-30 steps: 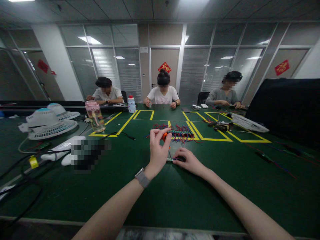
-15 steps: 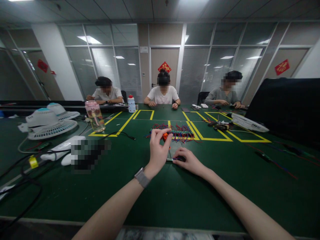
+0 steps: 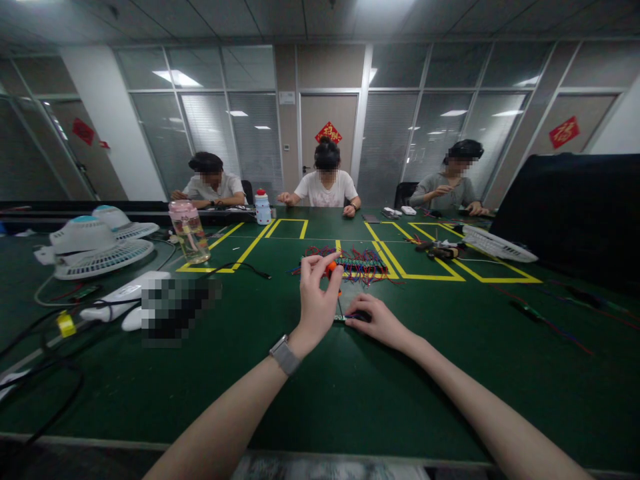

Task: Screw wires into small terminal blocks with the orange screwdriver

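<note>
Hands [image 3: 319, 293] [image 3: 375, 319] stay on screwdriver [image 3: 333, 266] and board [image 3: 340, 319]; two co-workers' hands [image 3: 443, 191] [image 3: 286, 198] shifted.

left hand [image 3: 316, 303] plus right hand [image 3: 383, 321] on this side: two | orange-handled tool [image 3: 333, 266]: one | wristwatch [image 3: 285, 355] on the near arm: one | drinking bottles [image 3: 189, 232]: two | white fans [image 3: 103, 260]: two | people [image 3: 326, 189] seated across the worktop [image 3: 300, 420]: three | red diamond signs [image 3: 329, 133]: three | wired boards [image 3: 367, 268]: too many for me to count

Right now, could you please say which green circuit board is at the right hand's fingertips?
The small green board under the orange-handled tool in the left hand; the red-wired boards lie farther off.
</note>
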The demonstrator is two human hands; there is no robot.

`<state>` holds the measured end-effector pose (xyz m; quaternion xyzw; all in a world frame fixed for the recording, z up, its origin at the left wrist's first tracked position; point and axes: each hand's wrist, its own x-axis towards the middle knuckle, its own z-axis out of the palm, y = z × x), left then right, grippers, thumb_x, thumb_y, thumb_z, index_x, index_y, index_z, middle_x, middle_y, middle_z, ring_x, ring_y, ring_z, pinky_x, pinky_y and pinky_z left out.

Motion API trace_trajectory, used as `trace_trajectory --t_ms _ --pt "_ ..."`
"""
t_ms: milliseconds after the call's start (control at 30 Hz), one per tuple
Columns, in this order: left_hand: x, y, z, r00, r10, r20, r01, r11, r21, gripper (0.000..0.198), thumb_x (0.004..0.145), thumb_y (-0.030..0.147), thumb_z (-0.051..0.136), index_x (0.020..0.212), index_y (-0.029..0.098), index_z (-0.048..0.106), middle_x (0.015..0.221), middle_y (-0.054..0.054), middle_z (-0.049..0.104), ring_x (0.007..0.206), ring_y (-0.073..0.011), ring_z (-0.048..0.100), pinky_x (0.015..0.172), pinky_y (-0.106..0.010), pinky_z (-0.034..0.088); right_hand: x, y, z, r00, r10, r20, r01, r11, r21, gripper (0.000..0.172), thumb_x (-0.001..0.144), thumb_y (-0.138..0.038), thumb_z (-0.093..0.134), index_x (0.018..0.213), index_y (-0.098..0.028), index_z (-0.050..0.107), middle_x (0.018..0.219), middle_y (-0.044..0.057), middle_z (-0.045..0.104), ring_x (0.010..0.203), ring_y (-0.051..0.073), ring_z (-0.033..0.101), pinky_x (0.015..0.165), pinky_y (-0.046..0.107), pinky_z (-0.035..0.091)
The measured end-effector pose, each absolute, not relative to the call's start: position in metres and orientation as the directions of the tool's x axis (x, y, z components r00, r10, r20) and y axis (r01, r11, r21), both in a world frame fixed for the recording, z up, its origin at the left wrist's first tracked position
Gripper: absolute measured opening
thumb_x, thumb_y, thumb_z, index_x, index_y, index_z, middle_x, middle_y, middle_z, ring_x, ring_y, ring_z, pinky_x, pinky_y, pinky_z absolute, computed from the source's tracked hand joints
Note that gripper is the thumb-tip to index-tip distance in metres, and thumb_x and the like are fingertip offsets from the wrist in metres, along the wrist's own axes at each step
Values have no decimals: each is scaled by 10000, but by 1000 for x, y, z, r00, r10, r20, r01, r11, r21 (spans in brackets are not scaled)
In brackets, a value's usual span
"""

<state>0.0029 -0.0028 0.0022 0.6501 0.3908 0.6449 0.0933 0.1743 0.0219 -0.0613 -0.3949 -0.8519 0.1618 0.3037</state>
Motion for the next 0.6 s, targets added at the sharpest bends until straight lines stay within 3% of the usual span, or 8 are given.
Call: trace_trajectory --t_ms 167,400,600 --pt "3 -1 2 -84 645 760 313 -707 635 310 950 219 379 1203 215 558 1148 -64 579 1088 -155 531 949 -297 405 174 21 -61 -498 773 392 578 633 -514 107 782 -283 685 836 -192 701 895 49 618 867 196 573 811 325 435" --pt "3 -4 3 -98 635 767 410 -676 612 224 890 280 527 1079 221 630 993 -44 539 898 -142 559 830 -269 445 174 20 -59 -497 779 382 583 626 -518 115 787 -293 679 832 -189 698 900 50 615 874 196 571 819 326 433" --pt "3 -1 1 -104 648 755 308 -701 644 331 954 217 356 1229 227 541 1166 -65 568 1099 -160 529 956 -308 405 174 20 -60 -503 777 380 580 629 -518 127 795 -306 667 839 -191 699 898 51 615 865 195 573 815 327 437"
